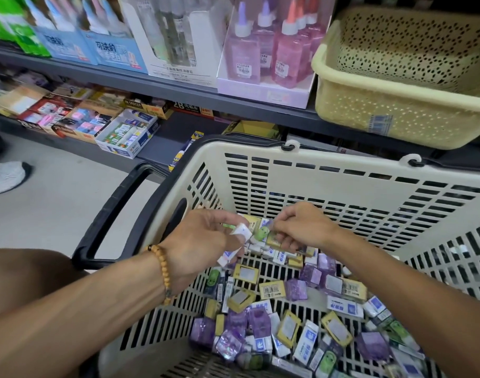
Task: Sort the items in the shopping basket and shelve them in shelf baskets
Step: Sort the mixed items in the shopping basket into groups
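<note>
While both hands reach into the cream shopping basket (342, 170), the left hand (203, 241) grips several small white erasers, its fingers curled round them. The right hand (301, 227) pinches a yellow-sleeved eraser (273, 238). Loose erasers (287, 323) in purple, yellow and white-blue wrappers litter the slotted floor. A perforated yellow shelf basket (369, 110) sits above.

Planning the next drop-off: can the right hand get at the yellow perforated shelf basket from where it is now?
Probably yes. The yellow perforated shelf basket sits open-topped on the shelf above and beyond the shopping basket, with nothing between it and the right hand. That hand already pinches a small yellow pack.
</note>
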